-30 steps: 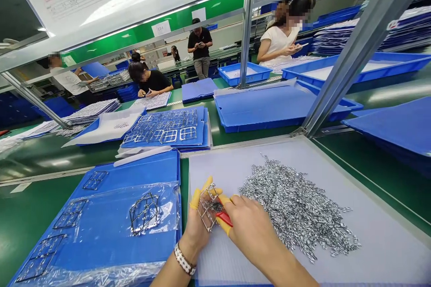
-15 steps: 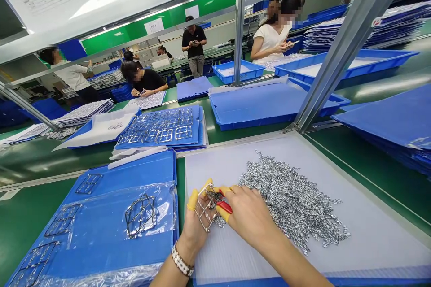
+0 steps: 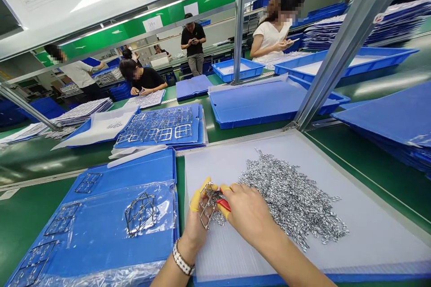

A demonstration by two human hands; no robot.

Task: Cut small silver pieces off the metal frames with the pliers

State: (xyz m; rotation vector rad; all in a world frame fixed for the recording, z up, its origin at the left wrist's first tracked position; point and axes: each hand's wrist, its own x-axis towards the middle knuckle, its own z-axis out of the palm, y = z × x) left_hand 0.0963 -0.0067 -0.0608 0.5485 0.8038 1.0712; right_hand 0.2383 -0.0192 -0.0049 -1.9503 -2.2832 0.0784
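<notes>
My left hand (image 3: 193, 224), with yellow finger covers and a bracelet at the wrist, grips a small metal grid frame (image 3: 203, 216) tilted over the white sheet. My right hand (image 3: 251, 213), also with yellow covers on its fingertips, is closed round red-handled pliers (image 3: 224, 205). The pliers' jaws point at the frame; whether they touch it is hard to see. A few small silver links (image 3: 219, 219) lie just beneath the frame. To the right of my right hand spreads a large heap of small silver links (image 3: 292, 197).
At left, blue boards (image 3: 111, 251) carry several metal grid frames (image 3: 141, 215), one on clear plastic. Behind stands a board of more frames (image 3: 164, 121). A slanted metal post (image 3: 336, 58) rises at the right, near blue trays (image 3: 249, 107). Several people work farther back.
The frame in my left hand has turned, so its grid now shows more edge-on. My right hand with the pliers has barely shifted. A person at the far left has moved slightly.
</notes>
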